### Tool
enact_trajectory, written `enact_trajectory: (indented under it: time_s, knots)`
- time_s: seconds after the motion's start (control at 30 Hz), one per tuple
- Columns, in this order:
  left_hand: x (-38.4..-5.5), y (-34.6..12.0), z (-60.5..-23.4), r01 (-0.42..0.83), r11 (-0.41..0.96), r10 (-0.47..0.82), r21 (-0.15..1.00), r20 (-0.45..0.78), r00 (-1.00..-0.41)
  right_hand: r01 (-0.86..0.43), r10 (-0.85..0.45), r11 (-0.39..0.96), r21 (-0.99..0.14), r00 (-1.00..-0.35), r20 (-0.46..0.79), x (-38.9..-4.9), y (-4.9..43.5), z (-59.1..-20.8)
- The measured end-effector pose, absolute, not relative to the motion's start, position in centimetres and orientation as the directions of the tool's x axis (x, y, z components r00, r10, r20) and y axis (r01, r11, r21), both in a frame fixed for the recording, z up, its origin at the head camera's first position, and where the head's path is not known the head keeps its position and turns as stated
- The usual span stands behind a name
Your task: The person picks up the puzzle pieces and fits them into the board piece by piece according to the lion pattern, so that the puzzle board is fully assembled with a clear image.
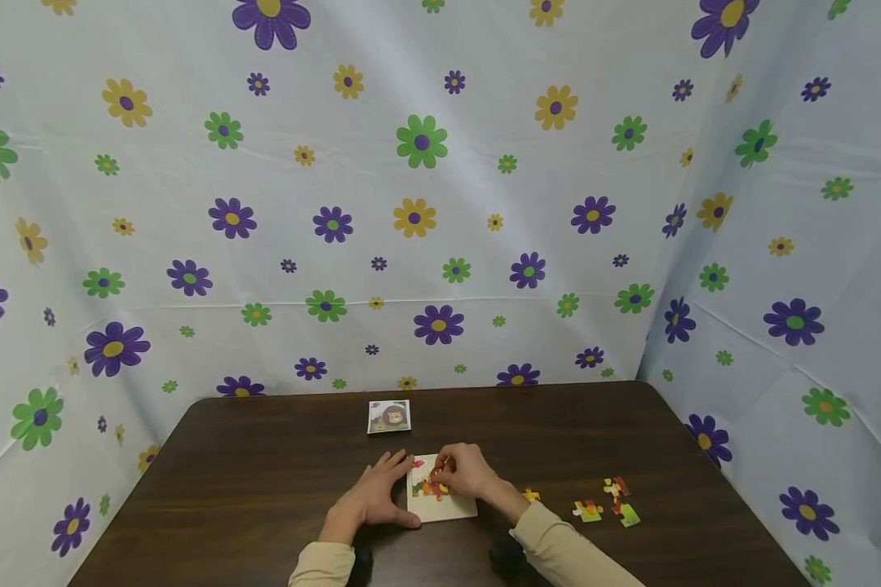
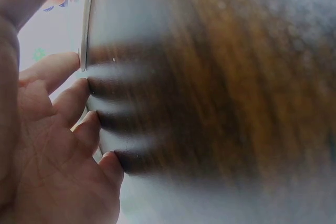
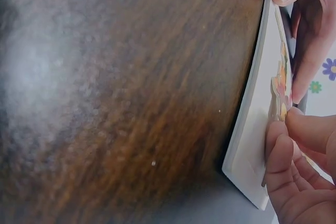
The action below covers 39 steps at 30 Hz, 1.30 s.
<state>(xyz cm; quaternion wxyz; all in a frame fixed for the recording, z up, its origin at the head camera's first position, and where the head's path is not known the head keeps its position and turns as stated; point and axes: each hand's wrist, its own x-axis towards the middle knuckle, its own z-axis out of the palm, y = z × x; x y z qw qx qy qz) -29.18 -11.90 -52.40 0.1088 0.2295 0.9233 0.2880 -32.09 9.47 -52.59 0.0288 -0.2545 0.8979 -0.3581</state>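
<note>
A white square puzzle board (image 1: 453, 512) lies on the table, with some colourful pieces (image 1: 420, 487) set in its left part. My left hand (image 1: 370, 495) is spread along the board's left side. Its thumb rests by the near left corner, and a fingertip touches the far left edge. Over the board, my right hand (image 1: 468, 470) pinches a puzzle piece (image 3: 276, 95) between thumb and fingers. The right wrist view shows this piece tilted up from the board's face; the fingers cover part of it.
A square card with a lion picture (image 1: 390, 417) lies behind the board. Several loose puzzle pieces (image 1: 589, 511) are scattered to the right, one partly hidden behind my right wrist. The dark wooden table (image 1: 264, 481) meets a flowered curtain (image 1: 374, 269) at the back.
</note>
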Motion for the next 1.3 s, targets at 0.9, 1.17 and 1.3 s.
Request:
enact_trajectory:
  time_s: [0.9,1.17,1.3]
  knots:
    - [-29.3,-12.0,-52.5,0.372,0.725,0.499,0.579,-0.07,-0.864,-0.515,-0.456,0.654,-0.554,-0.853,0.255,-31.1,9.3,-53.1]
    - [-29.2,-11.9,-52.4,0.369,0.722,0.493,0.585,-0.062,-0.868,-0.712,-0.682,0.644,-0.278,-0.7,0.211,-31.2,10.4,-53.0]
    - [-29.1,-12.0,-52.5,0.368,0.721,0.497,0.587,-0.068,-0.865,-0.711,-0.689,0.664,-0.233,-0.702,0.178,-31.1,10.5,-53.0]
